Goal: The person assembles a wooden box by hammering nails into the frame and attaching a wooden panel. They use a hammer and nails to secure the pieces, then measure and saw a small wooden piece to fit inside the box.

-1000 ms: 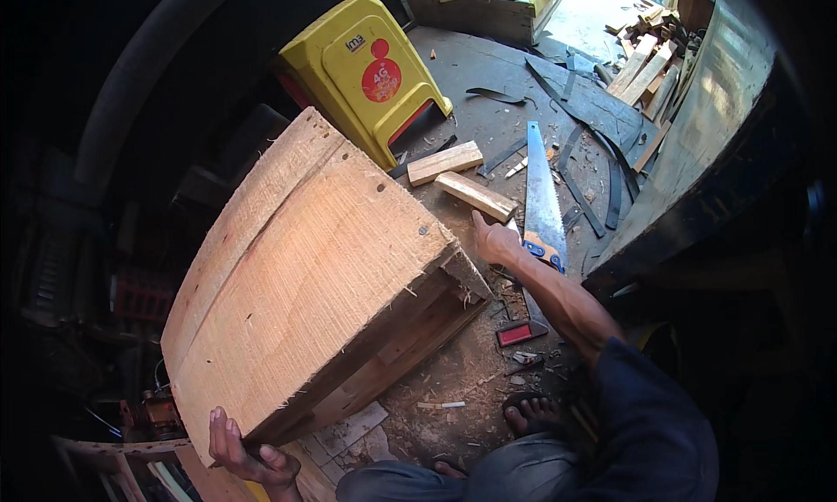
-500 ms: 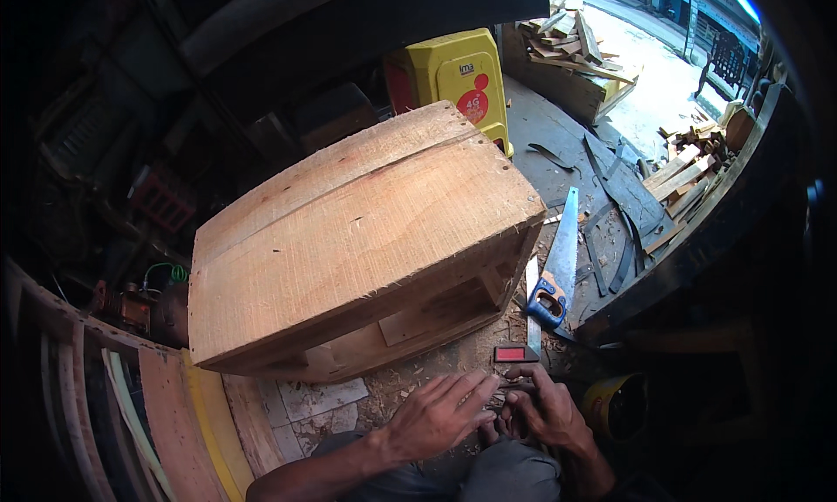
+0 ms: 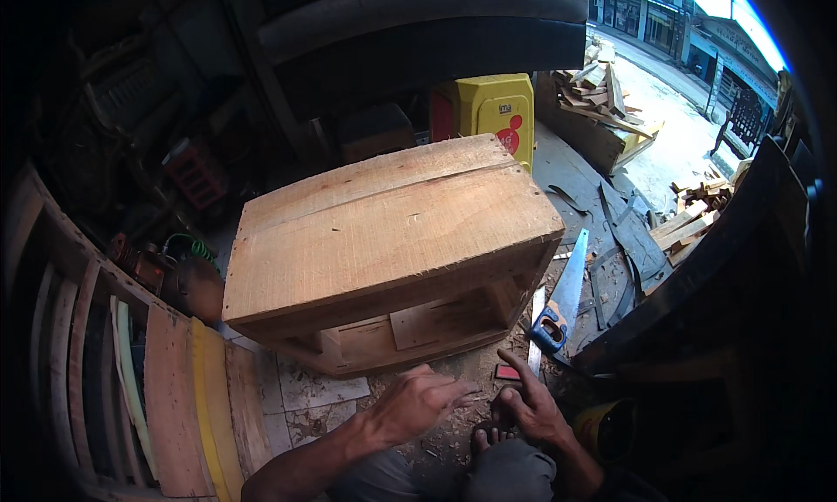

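Note:
A large rough wooden box (image 3: 384,232) with an open front stands on the floor in front of me. My left hand (image 3: 418,403) hovers just below its front edge, fingers loose and apart, holding nothing. My right hand (image 3: 529,403) is beside it above my foot (image 3: 490,434). Its index finger sticks up and its other fingers curl down, and I cannot see whether they hold anything. A small red and black object (image 3: 507,372) lies on the floor just above the right hand. A hand saw (image 3: 564,300) with a blue handle lies to the right of the box.
A yellow plastic stool (image 3: 499,110) stands behind the box. Dark metal strips (image 3: 623,232) and wood offcuts (image 3: 689,223) lie at the right, by a crate of scrap wood (image 3: 602,110). Planks (image 3: 174,397) lean at the left. Sawdust covers the floor, and a yellow tin (image 3: 606,428) sits lower right.
My left hand has let go of the box's lower edge, and my right hand has come back from the saw. Both hands now sit together near my foot. The box rests level.

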`<state>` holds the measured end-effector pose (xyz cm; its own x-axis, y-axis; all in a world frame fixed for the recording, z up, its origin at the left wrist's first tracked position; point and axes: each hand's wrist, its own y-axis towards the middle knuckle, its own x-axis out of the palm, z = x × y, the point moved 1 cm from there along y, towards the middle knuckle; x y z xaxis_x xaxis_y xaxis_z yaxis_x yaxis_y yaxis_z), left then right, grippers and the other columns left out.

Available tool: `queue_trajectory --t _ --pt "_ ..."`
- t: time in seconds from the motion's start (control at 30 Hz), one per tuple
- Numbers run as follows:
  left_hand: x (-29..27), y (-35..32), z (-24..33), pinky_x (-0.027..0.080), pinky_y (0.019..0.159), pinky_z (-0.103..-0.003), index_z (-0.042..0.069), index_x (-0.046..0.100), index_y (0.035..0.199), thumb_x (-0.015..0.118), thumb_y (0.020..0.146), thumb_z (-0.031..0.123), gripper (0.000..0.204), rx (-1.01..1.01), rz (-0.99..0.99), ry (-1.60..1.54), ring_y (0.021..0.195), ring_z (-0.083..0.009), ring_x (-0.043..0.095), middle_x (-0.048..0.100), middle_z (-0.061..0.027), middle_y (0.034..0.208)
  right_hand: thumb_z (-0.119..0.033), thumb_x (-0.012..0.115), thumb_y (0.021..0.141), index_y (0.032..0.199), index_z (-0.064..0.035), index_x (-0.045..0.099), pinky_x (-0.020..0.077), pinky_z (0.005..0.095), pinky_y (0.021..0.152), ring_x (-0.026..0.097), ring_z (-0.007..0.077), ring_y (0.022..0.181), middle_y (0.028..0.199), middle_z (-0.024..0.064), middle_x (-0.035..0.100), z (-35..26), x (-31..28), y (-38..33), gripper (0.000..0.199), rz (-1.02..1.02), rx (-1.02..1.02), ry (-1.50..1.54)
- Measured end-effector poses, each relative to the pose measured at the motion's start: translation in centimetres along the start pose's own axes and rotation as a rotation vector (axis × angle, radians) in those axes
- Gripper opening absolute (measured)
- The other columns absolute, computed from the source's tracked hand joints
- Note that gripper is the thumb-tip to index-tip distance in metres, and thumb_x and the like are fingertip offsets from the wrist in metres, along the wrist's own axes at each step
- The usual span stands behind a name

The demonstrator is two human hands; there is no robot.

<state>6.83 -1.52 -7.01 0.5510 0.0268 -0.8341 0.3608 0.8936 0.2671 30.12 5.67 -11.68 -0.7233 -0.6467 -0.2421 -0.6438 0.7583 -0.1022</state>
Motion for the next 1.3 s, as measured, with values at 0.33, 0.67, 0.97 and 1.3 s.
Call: queue_trajectory --t 0.33,0.67,0.97,1.3 --pt "-11.6 14.6 -1.8 0.056 0.084 -0.027 0.002 0.076 0.101 0.082 0.090 0.018 0.020 -0.262 0.456 -0.628 0.085 -0.0096 0.068 0.076 -0.0042 0.092 -0.033 0.070 0.091 0.135 -0.0082 0.056 0.0561 0.0489 0.086 0.071 0.0442 0.099 0.108 0.0279 0.072 30.5 0.4 -21.6 0.052 -0.143 1.079 -0.689" --pt "-9.3 15.9 -3.1 0.053 0.069 -0.024 0.002 0.081 0.100 0.083 0.089 0.021 0.022 -0.403 0.447 -0.438 0.073 -0.0054 0.065 0.079 -0.0048 0.084 -0.032 0.071 0.090 0.135 -0.0066 0.056 0.0556 0.0472 0.087 0.071 0.0408 0.102 0.110 0.0256 0.071 29.8 2.0 -20.7 0.053 0.080 1.058 -0.620" --pt "-8.8 15.7 -3.7 0.053 0.068 -0.024 0.004 0.082 0.102 0.083 0.089 0.021 0.021 -0.347 0.447 -0.471 0.071 -0.0049 0.065 0.080 -0.0042 0.085 -0.032 0.071 0.089 0.134 -0.0053 0.056 0.0551 0.0457 0.088 0.070 0.0377 0.104 0.113 0.0236 0.071 28.9 1.6 -18.5 0.054 0.136 1.012 -0.629" --pt "-8.8 15.7 -3.5 0.054 0.068 -0.027 0.005 0.082 0.103 0.082 0.089 0.021 0.021 -0.358 0.449 -0.474 0.071 -0.0079 0.068 0.080 -0.0074 0.086 -0.032 0.072 0.088 0.134 -0.0037 0.056 0.0546 0.0440 0.090 0.070 0.0343 0.107 0.115 0.0213 0.070 27.7 1.0 -18.7 0.056 0.154 0.994 -0.627"
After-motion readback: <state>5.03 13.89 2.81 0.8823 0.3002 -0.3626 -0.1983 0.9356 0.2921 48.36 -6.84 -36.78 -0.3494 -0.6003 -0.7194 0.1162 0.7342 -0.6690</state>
